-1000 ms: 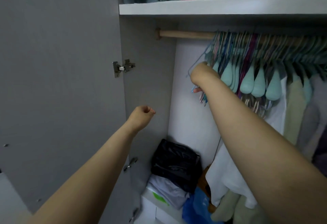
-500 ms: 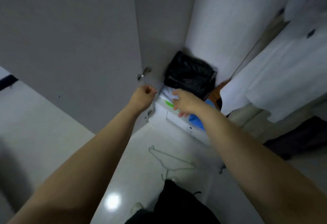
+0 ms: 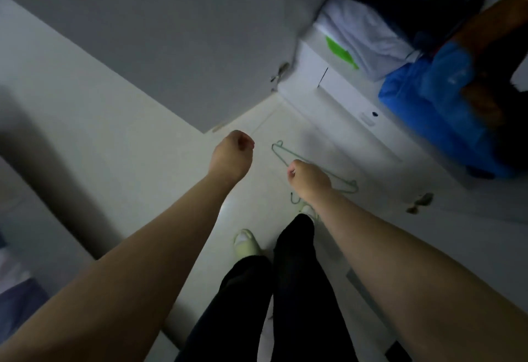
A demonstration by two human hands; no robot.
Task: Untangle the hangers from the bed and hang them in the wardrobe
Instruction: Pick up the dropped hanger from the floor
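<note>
Looking straight down at the floor (image 3: 120, 138) here. 1 thin green wire hanger (image 3: 323, 168) lies flat on the pale tiles just right of center, hook end toward the bottom. The right hand (image 3: 310, 180) is over its middle with fingers curled in; can't tell if it's actually touching the wire. The left hand (image 3: 231, 156) sits a little to the left, apart from the hanger, curled into a loose fist and holding nothing. The grey wardrobe door (image 3: 171, 33) fills the upper left. Upper right, the wardrobe bottom holds a blue bag (image 3: 428, 98) and white folded cloth (image 3: 363, 35). Black trousers (image 3: 285, 290) and pale slippers (image 3: 247, 244) at bottom center.
</note>
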